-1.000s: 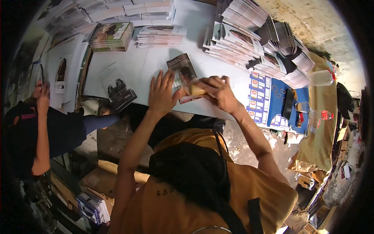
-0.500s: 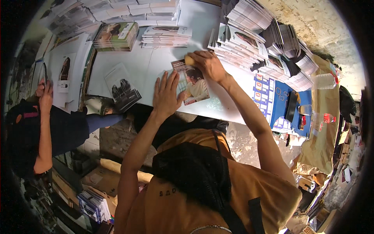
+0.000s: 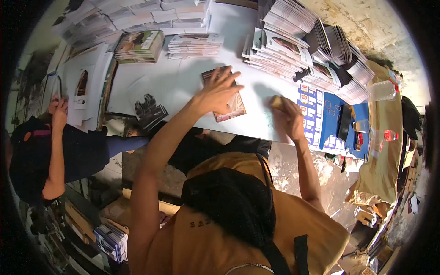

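My left hand (image 3: 216,95) is over a folded leaflet (image 3: 236,109) with a brown top and a photo of a person in pale clothing. Its fingers are spread and cover much of the sheet; whether they press on it I cannot tell. To the right, my right hand (image 3: 291,118) is closed round a small tan block (image 3: 277,102), held just over the white table (image 3: 256,110) and apart from the leaflet. Left of the leaflet, at the near edge, lies a black-and-white printed sheet (image 3: 150,112).
Folded leaflets stand in stacks (image 3: 279,50) at the back right; a green-covered pile (image 3: 139,46) and a pale pile (image 3: 195,46) are at the back left. A blue printed sheet (image 3: 332,121) with rubber bands lies right. Another person (image 3: 55,151) works at far left.
My right hand has left the leaflet's upper edge and moved right and nearer with the tan block. My left hand has slid from beside the leaflet up and right over it.
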Demonstrator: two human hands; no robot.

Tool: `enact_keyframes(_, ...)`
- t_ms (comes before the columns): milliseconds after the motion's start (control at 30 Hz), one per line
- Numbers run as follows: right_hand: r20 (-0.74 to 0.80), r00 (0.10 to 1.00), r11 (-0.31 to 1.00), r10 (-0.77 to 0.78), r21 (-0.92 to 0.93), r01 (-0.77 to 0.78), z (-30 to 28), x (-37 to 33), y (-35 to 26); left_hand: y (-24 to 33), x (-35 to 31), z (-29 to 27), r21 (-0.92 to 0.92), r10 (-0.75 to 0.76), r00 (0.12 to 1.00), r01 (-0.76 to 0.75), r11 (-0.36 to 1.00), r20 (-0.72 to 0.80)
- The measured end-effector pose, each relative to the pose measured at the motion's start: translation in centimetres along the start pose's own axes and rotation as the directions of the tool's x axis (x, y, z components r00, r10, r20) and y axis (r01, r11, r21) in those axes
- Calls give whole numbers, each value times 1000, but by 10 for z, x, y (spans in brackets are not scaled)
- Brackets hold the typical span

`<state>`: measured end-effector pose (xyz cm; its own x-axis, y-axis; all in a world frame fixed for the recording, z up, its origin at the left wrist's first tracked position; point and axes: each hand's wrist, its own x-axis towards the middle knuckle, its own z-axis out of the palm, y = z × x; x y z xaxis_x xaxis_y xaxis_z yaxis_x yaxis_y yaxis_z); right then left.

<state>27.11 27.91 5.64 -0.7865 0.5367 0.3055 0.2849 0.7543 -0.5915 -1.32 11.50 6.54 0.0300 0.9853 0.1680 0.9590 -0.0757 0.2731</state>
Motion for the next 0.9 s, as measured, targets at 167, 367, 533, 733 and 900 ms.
enact_keyframes(167,-179,982,957,63,-267,-110,-14,-28,27,-17,-10,-14,150,-116,951,75,986,288)
enact_keyframes(367,-416,907,885,68,-394,-247,-4,-52,29,-34,-21,-85,-118,-361,846,436,892,393)
enact_keyframes(533,-422,902,885,87,-383,-265,-7,-45,30,-80,1,-144,-30,-192,886,198,980,-422)
enact_keyframes(733,-455,876,889,161,-319,-329,1,-49,41,-151,-4,-55,117,-312,888,368,922,-337)
enact_keyframes(900,-504,824,828,257,-325,-457,-2,-75,41,-106,-37,-70,-52,-278,839,288,956,-467)
